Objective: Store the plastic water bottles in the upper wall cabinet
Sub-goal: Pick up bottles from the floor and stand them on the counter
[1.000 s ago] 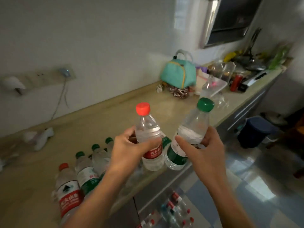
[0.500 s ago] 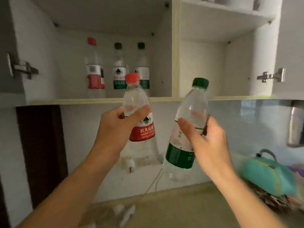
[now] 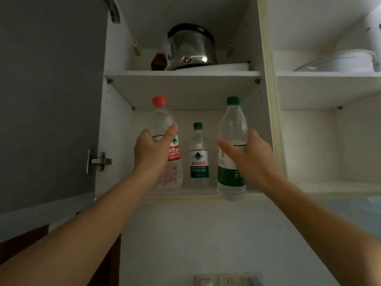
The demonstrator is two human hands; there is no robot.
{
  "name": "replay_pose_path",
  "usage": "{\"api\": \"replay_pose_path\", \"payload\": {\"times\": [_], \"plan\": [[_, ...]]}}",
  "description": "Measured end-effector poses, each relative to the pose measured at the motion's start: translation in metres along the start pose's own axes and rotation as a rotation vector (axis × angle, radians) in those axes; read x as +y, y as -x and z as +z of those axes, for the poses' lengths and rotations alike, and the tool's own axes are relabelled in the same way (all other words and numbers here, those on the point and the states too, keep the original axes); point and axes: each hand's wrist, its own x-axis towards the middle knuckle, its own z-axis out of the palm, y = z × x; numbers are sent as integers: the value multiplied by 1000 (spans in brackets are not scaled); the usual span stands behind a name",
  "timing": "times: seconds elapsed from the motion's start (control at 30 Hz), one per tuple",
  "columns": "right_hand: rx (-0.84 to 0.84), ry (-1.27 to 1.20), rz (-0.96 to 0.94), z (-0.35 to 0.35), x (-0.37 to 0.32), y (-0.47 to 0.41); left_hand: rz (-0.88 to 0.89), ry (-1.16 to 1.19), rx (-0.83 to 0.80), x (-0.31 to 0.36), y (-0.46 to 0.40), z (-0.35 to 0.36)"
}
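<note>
I raised both bottles from counter height to the wall cabinet [image 3: 181, 195]. My left hand [image 3: 151, 153] brought the red-capped bottle [image 3: 165, 120] inside the lower compartment; my right hand [image 3: 250, 159] brought the green-capped bottle [image 3: 233, 124] to its front edge.

Red-cap bottle [image 3: 168, 141] partly behind left hand [image 3: 151, 153] (label half covered); white pot [image 3: 340, 60] cropped right

The white lower cabinet shelf [image 3: 185, 192] bears a green-capped clear plastic bottle [image 3: 199, 155] standing upright at its far middle.
</note>
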Motion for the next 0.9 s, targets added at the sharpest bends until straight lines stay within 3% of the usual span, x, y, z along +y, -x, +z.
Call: {"api": "replay_pose_path", "payload": {"times": [0.1, 0.27, 0.37, 0.6, 0.9], "plan": [[-32, 57, 70, 11, 20, -21, -11, -131, 24, -21, -18, 16], [-47, 133, 96, 18, 42, -44, -105, -159, 55, -53, -31, 26], [-85, 109, 105, 23, 51, -49, -87, -177, -15, -64, -32, 27], [-211, 101, 112, 24, 76, -45, -118, -358, -357, -82, -18, 4], [-294, 27, 175, 36, 88, -56, -123, -379, -381, -87, -25, 5]]}}
